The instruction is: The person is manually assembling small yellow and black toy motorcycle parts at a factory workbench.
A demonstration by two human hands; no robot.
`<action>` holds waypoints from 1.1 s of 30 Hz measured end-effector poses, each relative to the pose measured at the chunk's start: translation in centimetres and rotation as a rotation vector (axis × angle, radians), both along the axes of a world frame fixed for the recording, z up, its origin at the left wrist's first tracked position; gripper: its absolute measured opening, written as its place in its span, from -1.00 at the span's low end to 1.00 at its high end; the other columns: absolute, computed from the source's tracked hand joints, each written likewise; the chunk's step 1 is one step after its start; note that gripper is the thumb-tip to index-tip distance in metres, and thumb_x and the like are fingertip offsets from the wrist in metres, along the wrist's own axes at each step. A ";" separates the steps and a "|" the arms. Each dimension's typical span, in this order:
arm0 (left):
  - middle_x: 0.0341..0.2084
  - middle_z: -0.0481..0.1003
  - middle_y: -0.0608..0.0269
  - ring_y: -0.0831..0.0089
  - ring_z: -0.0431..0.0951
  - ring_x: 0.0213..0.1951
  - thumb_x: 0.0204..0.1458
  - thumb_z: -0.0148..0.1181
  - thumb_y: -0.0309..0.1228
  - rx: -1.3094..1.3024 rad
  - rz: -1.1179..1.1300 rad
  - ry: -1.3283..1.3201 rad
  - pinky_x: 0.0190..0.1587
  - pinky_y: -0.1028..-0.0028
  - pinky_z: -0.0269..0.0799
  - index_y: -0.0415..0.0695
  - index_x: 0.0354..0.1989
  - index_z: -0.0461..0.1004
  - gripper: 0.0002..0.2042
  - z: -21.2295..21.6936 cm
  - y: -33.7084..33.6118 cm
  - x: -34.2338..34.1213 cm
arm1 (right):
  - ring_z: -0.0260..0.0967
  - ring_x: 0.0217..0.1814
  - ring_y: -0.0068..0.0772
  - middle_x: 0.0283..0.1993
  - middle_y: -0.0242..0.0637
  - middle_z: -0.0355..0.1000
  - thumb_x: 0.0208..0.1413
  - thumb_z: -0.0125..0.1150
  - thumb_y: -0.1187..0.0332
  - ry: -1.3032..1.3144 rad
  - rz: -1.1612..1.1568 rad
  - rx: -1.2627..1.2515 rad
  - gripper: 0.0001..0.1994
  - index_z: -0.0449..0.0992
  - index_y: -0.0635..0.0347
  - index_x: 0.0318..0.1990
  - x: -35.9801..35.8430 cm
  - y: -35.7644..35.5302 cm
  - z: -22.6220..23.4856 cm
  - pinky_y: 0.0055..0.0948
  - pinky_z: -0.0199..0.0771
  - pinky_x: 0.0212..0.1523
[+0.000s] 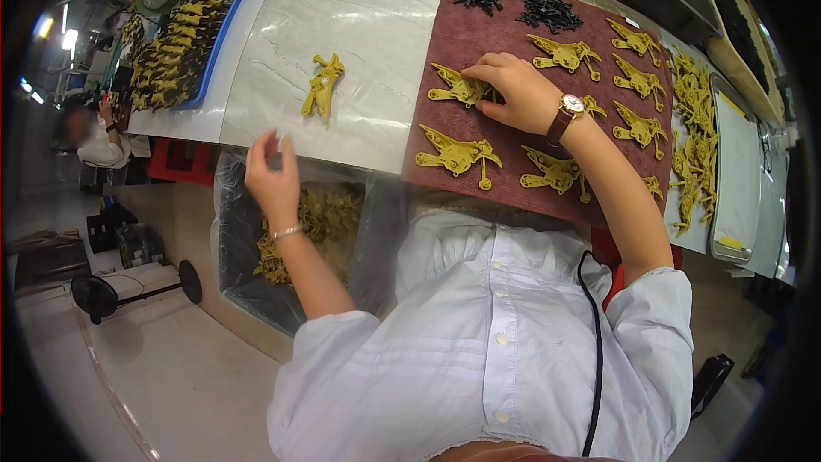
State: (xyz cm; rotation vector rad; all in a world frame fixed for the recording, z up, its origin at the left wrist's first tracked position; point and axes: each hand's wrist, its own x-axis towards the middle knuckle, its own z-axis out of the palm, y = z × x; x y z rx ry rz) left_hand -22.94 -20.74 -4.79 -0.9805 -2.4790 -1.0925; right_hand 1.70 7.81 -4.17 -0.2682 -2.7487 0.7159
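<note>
My right hand [517, 90], a watch on its wrist, is closed at the right end of a flat yellow bird-shaped part [449, 85] lying on the dark red mat [505, 26]. Its fingertips partly cover that part. Several like parts are laid out on the mat, one of them a yellow part [458, 154] at the near left corner. My left hand [274, 175] is raised off the table's front edge, thumb and fingers apart, with nothing visible in it. Beyond it, a thicker yellow piece [323, 87] lies alone on the white tabletop [376, 26].
Two heaps of small black pieces [547, 10] sit at the mat's far edge. Yellow parts are piled [694, 137] along its right side, near a pale tray [735, 171]. Below the table, a plastic-lined bin [231, 239] holds yellow pieces. A filled blue tray [218, 51] stands far left.
</note>
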 end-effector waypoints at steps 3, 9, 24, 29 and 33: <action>-0.16 0.47 0.05 0.20 0.44 -0.06 -0.02 0.22 -0.31 -0.135 -0.202 0.098 -0.02 0.28 0.34 -0.16 0.01 0.42 -0.60 0.8 5.4 0.5 | 0.33 -0.02 -0.13 -0.11 -0.20 0.38 -0.11 0.24 0.42 -0.020 -0.041 0.046 -0.61 0.45 0.16 -0.03 0.6 -1.1 0.9 -0.23 0.36 -0.03; -0.17 0.50 0.02 0.24 0.49 -0.14 0.07 0.10 -0.34 -0.207 -0.212 -0.067 -0.13 0.31 0.40 -0.16 0.08 0.37 -0.61 -0.8 7.8 -0.8 | 0.31 0.06 -0.11 0.03 -0.14 0.33 -0.04 0.26 0.41 0.088 -0.066 0.055 -0.54 0.38 0.17 0.09 2.8 -2.3 3.4 -0.25 0.33 0.05; -0.33 0.54 -0.05 0.40 0.56 -0.66 0.20 -0.07 -0.30 0.086 -1.100 -1.790 -0.66 0.58 0.52 -0.44 -0.02 0.38 -0.61 4.9 7.7 10.4 | 0.35 0.10 -0.13 0.09 -0.13 0.38 -0.24 0.17 0.64 0.273 0.402 -0.313 -0.57 0.59 0.07 -0.13 7.3 -6.7 7.4 -0.28 0.40 0.05; -0.24 0.48 -0.28 0.21 0.61 -0.50 0.18 -0.21 0.08 0.489 -1.029 -1.898 -0.57 0.51 0.57 -0.59 0.18 -0.02 -0.21 3.7 8.1 12.0 | 0.44 -0.03 -0.07 -0.02 -0.10 0.44 -0.25 0.25 0.60 0.330 0.171 -0.171 -0.69 0.54 0.26 -0.23 8.8 -8.2 6.0 -0.28 0.49 -0.07; -0.12 0.43 -0.25 0.25 0.60 -0.43 0.16 -0.06 -0.03 0.505 -1.038 -1.533 -0.55 0.52 0.55 -0.57 0.16 0.07 -0.28 3.6 7.7 13.5 | 0.47 -0.17 -0.12 -0.10 -0.07 0.47 -0.22 0.23 0.50 0.516 0.062 0.030 -0.72 0.51 0.33 -0.25 9.1 -9.1 4.5 -0.31 0.50 -0.27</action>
